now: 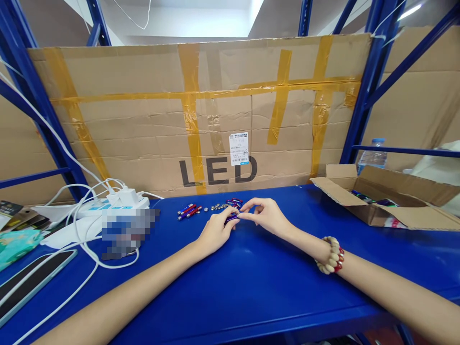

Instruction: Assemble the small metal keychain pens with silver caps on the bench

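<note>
My left hand point(216, 231) rests on the blue shelf top point(251, 282) with its fingers closed round a small purple pen-shaped tube point(232, 218). My right hand point(263, 213) pinches the tube's right end with thumb and forefinger. Just beyond my hands lie several small round silver button cells point(216, 207), a few red and purple tubes point(189, 211) to the left and more purple ones point(234, 201) behind. A beaded bracelet point(331, 255) is on my right wrist.
An open cardboard box point(381, 201) with more items stands at the right, a water bottle point(373, 155) behind it. At the left are a white power strip with chargers point(115, 199), trailing white cables and a phone point(32, 282). A taped cardboard sheet marked LED point(215, 120) closes the back.
</note>
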`<act>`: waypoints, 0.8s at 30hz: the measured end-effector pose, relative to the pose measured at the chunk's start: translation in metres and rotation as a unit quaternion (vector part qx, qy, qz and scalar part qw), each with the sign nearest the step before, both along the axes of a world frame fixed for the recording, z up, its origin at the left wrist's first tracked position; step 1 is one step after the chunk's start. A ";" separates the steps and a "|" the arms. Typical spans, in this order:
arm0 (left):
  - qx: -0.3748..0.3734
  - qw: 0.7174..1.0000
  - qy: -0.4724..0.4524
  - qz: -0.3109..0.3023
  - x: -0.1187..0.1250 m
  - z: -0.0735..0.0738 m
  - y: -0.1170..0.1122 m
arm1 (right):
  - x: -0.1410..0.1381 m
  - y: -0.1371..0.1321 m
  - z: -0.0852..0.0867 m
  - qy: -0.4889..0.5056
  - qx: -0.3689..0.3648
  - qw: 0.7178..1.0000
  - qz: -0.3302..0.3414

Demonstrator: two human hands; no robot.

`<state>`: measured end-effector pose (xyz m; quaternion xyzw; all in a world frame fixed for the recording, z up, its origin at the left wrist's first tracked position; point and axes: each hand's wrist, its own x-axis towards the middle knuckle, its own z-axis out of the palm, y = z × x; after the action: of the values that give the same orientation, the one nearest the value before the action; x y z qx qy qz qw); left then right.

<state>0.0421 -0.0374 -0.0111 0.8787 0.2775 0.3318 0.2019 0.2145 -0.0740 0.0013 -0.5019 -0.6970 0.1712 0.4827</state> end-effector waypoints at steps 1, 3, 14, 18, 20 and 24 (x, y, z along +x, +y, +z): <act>-0.003 1.000 -0.007 -0.002 0.000 0.000 0.000 | 0.001 0.000 0.001 -0.029 0.041 0.999 -0.003; -0.006 1.000 -0.020 -0.007 0.000 0.001 0.000 | 0.003 -0.001 0.002 -0.094 0.108 0.990 0.002; -0.021 0.999 -0.018 -0.019 0.000 0.003 -0.002 | 0.008 -0.003 0.004 -0.203 0.169 0.965 0.012; -0.022 0.999 -0.013 -0.031 0.000 0.001 -0.001 | 0.009 -0.004 0.005 -0.207 0.164 0.964 0.012; -0.022 0.999 -0.011 -0.042 -0.001 0.000 0.000 | 0.010 -0.004 0.005 -0.207 0.164 0.964 0.010; -0.023 0.998 -0.002 -0.053 -0.002 0.000 -0.002 | 0.011 -0.004 0.005 -0.209 0.166 0.964 0.011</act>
<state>0.0404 -0.0391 -0.0113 0.8868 0.2375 0.3158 0.2396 0.2250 -0.0778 0.0060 -0.4316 -0.8064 -0.0503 0.4012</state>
